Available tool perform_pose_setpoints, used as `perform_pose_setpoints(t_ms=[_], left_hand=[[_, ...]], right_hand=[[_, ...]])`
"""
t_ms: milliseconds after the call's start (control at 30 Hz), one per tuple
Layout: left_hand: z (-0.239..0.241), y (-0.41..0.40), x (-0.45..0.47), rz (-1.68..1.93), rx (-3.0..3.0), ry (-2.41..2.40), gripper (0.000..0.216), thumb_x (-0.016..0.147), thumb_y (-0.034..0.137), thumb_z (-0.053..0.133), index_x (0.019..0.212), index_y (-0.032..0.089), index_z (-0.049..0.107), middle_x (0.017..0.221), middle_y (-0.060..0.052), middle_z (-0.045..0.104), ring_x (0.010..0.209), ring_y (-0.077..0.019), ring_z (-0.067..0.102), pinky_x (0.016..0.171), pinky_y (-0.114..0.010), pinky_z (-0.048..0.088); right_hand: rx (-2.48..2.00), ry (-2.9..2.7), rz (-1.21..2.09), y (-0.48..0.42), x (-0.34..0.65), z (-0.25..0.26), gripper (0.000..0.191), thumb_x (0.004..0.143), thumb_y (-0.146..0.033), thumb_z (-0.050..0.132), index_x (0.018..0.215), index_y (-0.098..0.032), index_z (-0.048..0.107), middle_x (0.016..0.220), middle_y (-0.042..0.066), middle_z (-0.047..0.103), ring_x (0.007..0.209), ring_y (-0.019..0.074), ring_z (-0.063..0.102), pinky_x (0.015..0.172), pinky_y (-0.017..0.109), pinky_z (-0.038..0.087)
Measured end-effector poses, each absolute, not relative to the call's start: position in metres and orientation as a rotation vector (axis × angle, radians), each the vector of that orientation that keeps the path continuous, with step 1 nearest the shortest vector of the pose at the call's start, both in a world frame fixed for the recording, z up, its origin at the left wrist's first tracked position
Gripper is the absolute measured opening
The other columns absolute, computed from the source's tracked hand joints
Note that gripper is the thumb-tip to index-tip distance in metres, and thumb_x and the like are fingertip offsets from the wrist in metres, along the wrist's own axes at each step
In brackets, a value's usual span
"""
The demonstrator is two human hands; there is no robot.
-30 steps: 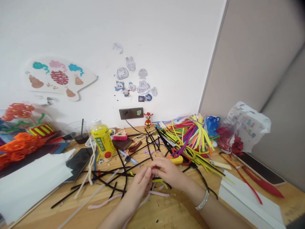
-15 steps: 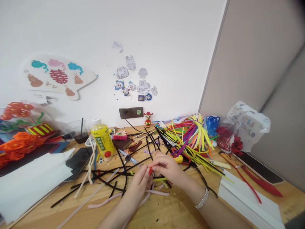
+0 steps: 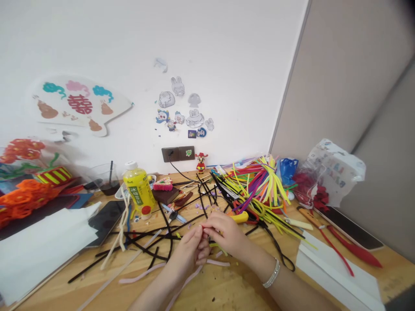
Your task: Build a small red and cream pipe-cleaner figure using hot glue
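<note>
My left hand (image 3: 192,247) and my right hand (image 3: 223,230) meet over the middle of the wooden table, fingertips pinched together. Between them is a small red piece (image 3: 203,229), mostly hidden by the fingers, so its kind cannot be made out. Both hands are closed on it. Black pipe cleaners (image 3: 170,233) lie scattered to the left of the hands. Pale pink pipe cleaners (image 3: 142,276) run beneath the left wrist. Just behind my right hand is a yellow-handled tool (image 3: 240,217), partly covered.
A yellow drink bottle (image 3: 139,190) stands at left, near white paper (image 3: 48,250) and orange flowers (image 3: 30,198). Behind the hands, colourful pipe cleaners (image 3: 259,181) form a heap. A phone (image 3: 353,229), a red strip (image 3: 359,248) and folded white paper (image 3: 337,272) lie at right.
My right hand has shifted slightly left and down, its fingers folding closer around the red piece, which shows less now. The left-hand fingers have curled a little differently.
</note>
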State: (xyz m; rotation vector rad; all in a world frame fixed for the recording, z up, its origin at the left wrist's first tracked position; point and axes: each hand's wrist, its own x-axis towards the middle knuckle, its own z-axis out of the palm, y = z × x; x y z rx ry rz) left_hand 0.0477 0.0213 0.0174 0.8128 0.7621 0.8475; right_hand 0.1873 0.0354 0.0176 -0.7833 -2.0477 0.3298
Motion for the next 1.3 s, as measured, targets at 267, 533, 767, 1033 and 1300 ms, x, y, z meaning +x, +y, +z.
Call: perform_pose_setpoints(t_ms=[267, 533, 767, 1033, 1300], left_hand=[[0.008, 0.024, 0.047, 0.831, 0.784, 0.78, 0.055, 0.053, 0.063, 0.067, 0.062, 0.019, 0.036, 0.045, 0.012, 0.031, 0.036, -0.0005, 0.022, 0.041, -0.018, 0.005], [0.026, 0.02, 0.043, 0.886, 0.94, 0.71, 0.043, 0.062, 0.052, 0.068, 0.071, 0.017, 0.045, 0.05, 0.011, 0.03, 0.042, -0.0038, 0.023, 0.043, -0.019, 0.011], [0.022, 0.021, 0.04, 1.031, 1.476, 0.928, 0.033, 0.074, 0.05, 0.054, 0.077, 0.017, 0.053, 0.057, 0.006, 0.039, 0.051, -0.0105, 0.031, 0.046, -0.022, 0.025], [0.02, 0.021, 0.038, 1.061, 1.731, 1.051, 0.025, 0.08, 0.041, 0.046, 0.067, 0.019, 0.049, 0.059, 0.003, 0.041, 0.056, -0.0143, 0.037, 0.051, -0.023, 0.031], [0.042, 0.016, 0.037, 1.083, 1.859, 1.115, 0.012, 0.072, 0.019, 0.051, 0.072, 0.021, 0.063, 0.075, -0.005, 0.065, 0.076, -0.0231, 0.056, 0.074, -0.031, 0.04]], right_hand=[[-0.817, -2.193, 0.173, 0.034, 0.187, 0.02, 0.02, 0.086, -0.013, 0.046, 0.074, -0.015, 0.062, 0.069, 0.004, 0.057, 0.068, 0.0155, 0.049, 0.064, 0.026, 0.041], [-0.857, -1.788, 0.838, 0.034, 0.186, 0.027, 0.015, 0.081, -0.022, 0.055, 0.087, -0.017, 0.068, 0.082, 0.005, 0.065, 0.079, 0.0172, 0.059, 0.073, 0.03, 0.046], [-0.828, -1.553, 1.099, 0.031, 0.181, 0.024, 0.021, 0.074, -0.035, 0.064, 0.082, -0.016, 0.067, 0.08, 0.004, 0.065, 0.077, 0.0172, 0.06, 0.071, 0.03, 0.047], [-0.792, -1.482, 1.138, 0.028, 0.178, 0.019, 0.02, 0.074, -0.036, 0.063, 0.08, -0.016, 0.062, 0.076, 0.002, 0.061, 0.071, 0.0148, 0.058, 0.066, 0.027, 0.048], [-0.835, -2.187, 0.359, 0.028, 0.192, 0.027, 0.018, 0.09, -0.019, 0.038, 0.101, -0.016, 0.052, 0.094, 0.01, 0.058, 0.088, 0.0202, 0.052, 0.079, 0.034, 0.043]])
